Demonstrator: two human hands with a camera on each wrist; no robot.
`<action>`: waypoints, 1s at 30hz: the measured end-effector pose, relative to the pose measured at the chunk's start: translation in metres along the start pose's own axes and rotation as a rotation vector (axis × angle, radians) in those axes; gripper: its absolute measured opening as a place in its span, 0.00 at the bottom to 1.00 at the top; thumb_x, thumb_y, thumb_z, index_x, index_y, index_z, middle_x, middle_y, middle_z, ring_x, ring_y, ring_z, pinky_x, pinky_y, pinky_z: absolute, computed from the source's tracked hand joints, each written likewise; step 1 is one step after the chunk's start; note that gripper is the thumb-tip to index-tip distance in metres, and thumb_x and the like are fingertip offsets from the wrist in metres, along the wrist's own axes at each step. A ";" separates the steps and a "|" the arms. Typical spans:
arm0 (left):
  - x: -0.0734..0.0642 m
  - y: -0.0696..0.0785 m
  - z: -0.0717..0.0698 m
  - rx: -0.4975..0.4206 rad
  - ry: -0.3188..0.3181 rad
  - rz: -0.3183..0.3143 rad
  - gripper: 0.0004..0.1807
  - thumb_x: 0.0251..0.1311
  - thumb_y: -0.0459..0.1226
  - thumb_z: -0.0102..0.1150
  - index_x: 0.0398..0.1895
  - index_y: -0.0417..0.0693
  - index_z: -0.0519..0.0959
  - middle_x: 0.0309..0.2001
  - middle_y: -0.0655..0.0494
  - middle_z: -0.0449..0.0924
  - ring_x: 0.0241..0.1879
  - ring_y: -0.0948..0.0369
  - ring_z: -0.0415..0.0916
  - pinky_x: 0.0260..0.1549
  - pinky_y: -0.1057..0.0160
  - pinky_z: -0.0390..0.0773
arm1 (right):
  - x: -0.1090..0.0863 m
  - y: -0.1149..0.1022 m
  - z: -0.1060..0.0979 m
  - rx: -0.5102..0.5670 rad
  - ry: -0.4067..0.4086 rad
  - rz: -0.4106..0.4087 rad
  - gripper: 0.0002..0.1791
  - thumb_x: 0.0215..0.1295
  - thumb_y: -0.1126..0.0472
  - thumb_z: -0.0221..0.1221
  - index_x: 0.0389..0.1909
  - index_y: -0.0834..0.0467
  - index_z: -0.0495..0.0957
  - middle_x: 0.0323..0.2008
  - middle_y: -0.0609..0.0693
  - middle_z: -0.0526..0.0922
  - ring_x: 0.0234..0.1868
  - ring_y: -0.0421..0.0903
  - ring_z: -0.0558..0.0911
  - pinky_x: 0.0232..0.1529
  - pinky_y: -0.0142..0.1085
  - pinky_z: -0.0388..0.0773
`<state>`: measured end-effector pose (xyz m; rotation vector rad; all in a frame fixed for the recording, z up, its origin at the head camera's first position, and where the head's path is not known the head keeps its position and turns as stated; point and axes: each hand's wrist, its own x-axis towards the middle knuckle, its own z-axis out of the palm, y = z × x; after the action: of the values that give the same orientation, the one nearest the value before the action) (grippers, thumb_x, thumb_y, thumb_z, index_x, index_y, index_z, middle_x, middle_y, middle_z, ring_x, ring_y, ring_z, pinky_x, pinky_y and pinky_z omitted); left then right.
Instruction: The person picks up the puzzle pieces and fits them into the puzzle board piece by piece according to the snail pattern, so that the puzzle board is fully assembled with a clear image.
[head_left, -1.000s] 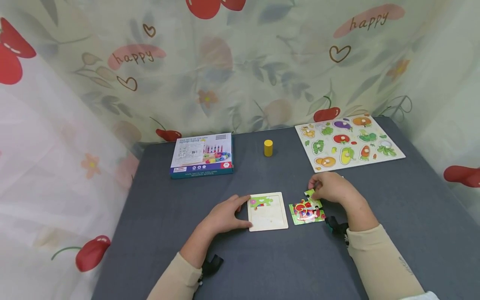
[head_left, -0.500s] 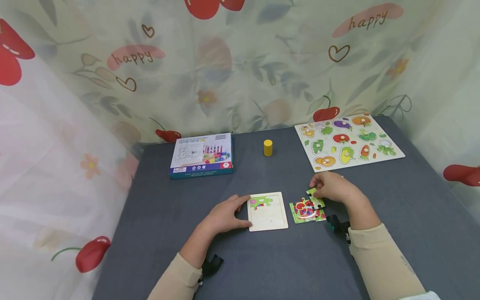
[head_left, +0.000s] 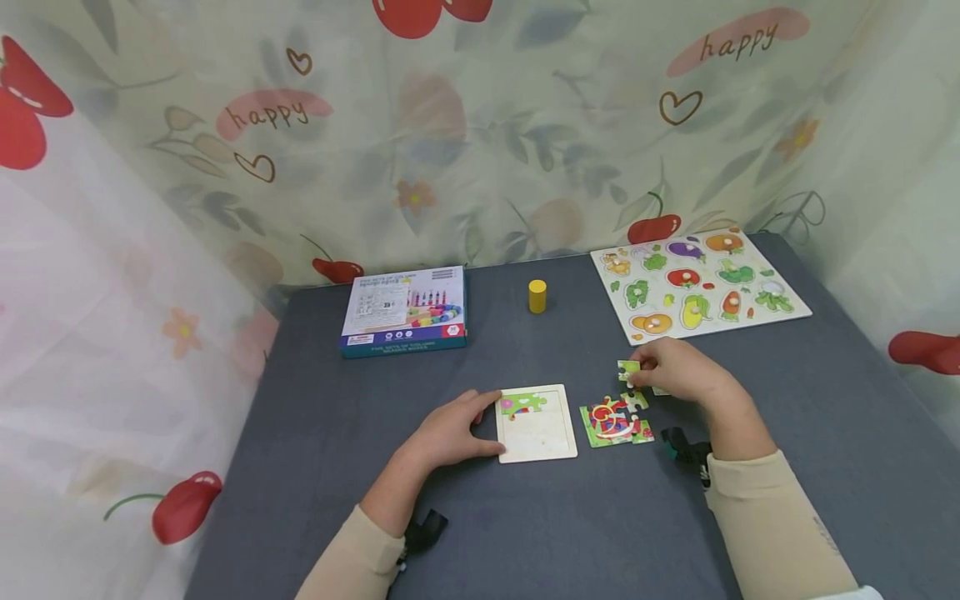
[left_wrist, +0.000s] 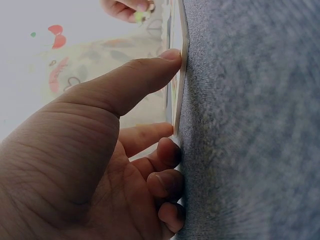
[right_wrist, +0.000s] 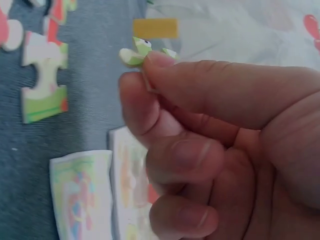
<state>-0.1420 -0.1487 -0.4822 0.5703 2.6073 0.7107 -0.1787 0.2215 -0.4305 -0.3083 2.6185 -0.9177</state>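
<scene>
A square wooden puzzle tray [head_left: 536,442] lies on the table with a green puzzle section [head_left: 522,404] in its upper left corner. My left hand [head_left: 448,433] rests at the tray's left side, thumb and index fingertips against its edge, the other fingers loosely bent on the table. My right hand [head_left: 678,371] pinches a small green-and-white puzzle piece [head_left: 628,371] between thumb and index finger. Just below it, a loose puzzle piece [head_left: 634,402] lies beside a cluster of colourful puzzle pieces [head_left: 609,421]. The right wrist view shows a flat printed piece [right_wrist: 82,195] below that hand.
Behind stand a yellow cylinder [head_left: 537,297] and, to its left, a flat printed toy box [head_left: 403,312]. A white board with vegetable pictures [head_left: 701,287] lies at the back right, close beyond my right hand. A patterned curtain [head_left: 480,150] closes off the back.
My right hand has shifted slightly right and away from me, taking the pinched puzzle piece off the cluster. Another piece now shows separately beneath it. My left hand and the tray stay put.
</scene>
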 end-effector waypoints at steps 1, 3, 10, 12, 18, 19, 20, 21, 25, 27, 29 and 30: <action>0.000 0.000 0.000 0.000 0.000 -0.001 0.46 0.57 0.56 0.73 0.77 0.57 0.67 0.37 0.57 0.69 0.29 0.59 0.66 0.28 0.60 0.62 | -0.001 -0.001 -0.002 0.014 0.013 0.000 0.11 0.67 0.61 0.67 0.43 0.65 0.83 0.30 0.51 0.80 0.29 0.47 0.75 0.32 0.41 0.71; 0.000 0.000 0.000 -0.003 -0.002 -0.001 0.46 0.57 0.56 0.73 0.77 0.57 0.67 0.37 0.57 0.69 0.29 0.59 0.66 0.28 0.60 0.61 | -0.005 -0.004 -0.005 0.052 0.039 0.003 0.14 0.67 0.61 0.67 0.47 0.65 0.80 0.31 0.53 0.80 0.30 0.50 0.76 0.32 0.42 0.72; 0.000 -0.001 0.001 -0.005 0.001 0.002 0.46 0.56 0.56 0.73 0.77 0.56 0.67 0.37 0.57 0.69 0.29 0.59 0.65 0.27 0.61 0.62 | -0.025 -0.020 -0.021 0.089 0.142 -0.029 0.19 0.68 0.58 0.68 0.53 0.60 0.74 0.34 0.53 0.83 0.31 0.52 0.78 0.32 0.42 0.72; 0.000 -0.001 0.001 -0.001 0.002 0.001 0.46 0.56 0.56 0.73 0.77 0.57 0.67 0.37 0.57 0.69 0.29 0.60 0.65 0.27 0.61 0.62 | -0.033 -0.028 -0.025 0.085 0.177 -0.039 0.20 0.68 0.56 0.68 0.54 0.59 0.75 0.35 0.52 0.83 0.32 0.51 0.79 0.32 0.42 0.73; 0.000 -0.002 0.001 0.005 0.005 0.002 0.46 0.56 0.57 0.73 0.77 0.56 0.67 0.37 0.57 0.69 0.29 0.59 0.66 0.27 0.61 0.62 | -0.054 -0.047 -0.033 0.086 0.290 -0.106 0.20 0.67 0.55 0.70 0.56 0.57 0.80 0.37 0.50 0.84 0.26 0.47 0.77 0.27 0.37 0.72; 0.000 -0.002 0.001 0.006 0.005 0.002 0.46 0.56 0.57 0.73 0.77 0.57 0.67 0.37 0.57 0.69 0.29 0.59 0.66 0.27 0.61 0.62 | -0.058 -0.050 -0.033 0.087 0.316 -0.131 0.20 0.66 0.56 0.70 0.56 0.57 0.81 0.37 0.51 0.85 0.24 0.46 0.76 0.25 0.37 0.72; 0.001 -0.002 0.001 0.006 0.004 0.002 0.46 0.56 0.57 0.73 0.77 0.57 0.67 0.37 0.57 0.69 0.29 0.59 0.66 0.27 0.61 0.62 | -0.061 -0.052 -0.033 0.086 0.341 -0.155 0.20 0.66 0.56 0.71 0.56 0.58 0.82 0.37 0.50 0.85 0.24 0.45 0.76 0.25 0.36 0.71; 0.001 -0.002 0.001 0.006 0.004 0.001 0.46 0.56 0.57 0.73 0.77 0.57 0.67 0.37 0.58 0.69 0.29 0.59 0.66 0.27 0.61 0.62 | -0.064 -0.055 -0.033 0.087 0.366 -0.181 0.20 0.65 0.57 0.71 0.56 0.58 0.83 0.36 0.50 0.85 0.23 0.44 0.76 0.24 0.36 0.71; 0.000 -0.002 0.001 0.004 0.003 0.001 0.46 0.57 0.57 0.73 0.77 0.57 0.67 0.37 0.58 0.69 0.29 0.59 0.66 0.27 0.61 0.62 | -0.074 -0.066 -0.028 0.117 0.444 -0.278 0.20 0.62 0.62 0.73 0.54 0.60 0.85 0.34 0.50 0.85 0.21 0.42 0.74 0.22 0.33 0.68; 0.000 -0.002 0.001 0.003 0.003 0.003 0.46 0.57 0.57 0.73 0.77 0.57 0.67 0.37 0.57 0.69 0.29 0.59 0.66 0.27 0.61 0.62 | -0.077 -0.072 -0.025 0.139 0.455 -0.316 0.20 0.61 0.65 0.73 0.54 0.61 0.85 0.33 0.50 0.85 0.21 0.42 0.73 0.21 0.32 0.67; 0.000 -0.001 0.001 -0.001 0.004 0.003 0.46 0.57 0.57 0.73 0.77 0.56 0.67 0.37 0.57 0.69 0.29 0.59 0.66 0.27 0.61 0.62 | -0.078 -0.077 -0.022 0.160 0.454 -0.352 0.20 0.59 0.66 0.73 0.53 0.62 0.85 0.33 0.49 0.85 0.20 0.42 0.71 0.20 0.32 0.65; 0.001 -0.001 0.001 0.000 0.003 0.003 0.46 0.56 0.57 0.73 0.78 0.56 0.67 0.37 0.57 0.69 0.29 0.59 0.66 0.27 0.61 0.62 | -0.078 -0.079 -0.020 0.168 0.449 -0.368 0.20 0.59 0.67 0.73 0.53 0.62 0.85 0.33 0.49 0.85 0.19 0.42 0.71 0.20 0.32 0.65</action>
<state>-0.1424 -0.1491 -0.4837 0.5733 2.6103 0.7128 -0.1081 0.1964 -0.3459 -0.6173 2.9095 -1.4685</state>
